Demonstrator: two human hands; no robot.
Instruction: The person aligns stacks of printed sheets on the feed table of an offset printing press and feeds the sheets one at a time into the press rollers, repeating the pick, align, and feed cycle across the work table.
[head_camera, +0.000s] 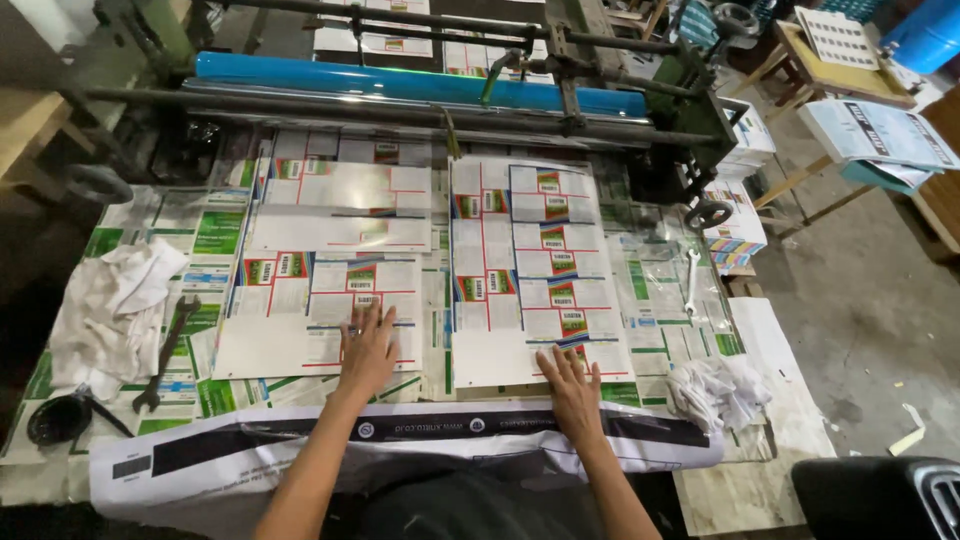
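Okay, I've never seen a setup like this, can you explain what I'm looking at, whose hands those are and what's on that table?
This is one picture from a camera worn on a person's head, looking down at their own bare hands. The left hand lies flat on one glossy printed sheet, the right hand on the near edge of another printed sheet. Neither grips anything. The sheets come off a machine with a blue roller at the far edge of the table. A wrench and white rags lie at the left, a smaller spanner at the right.
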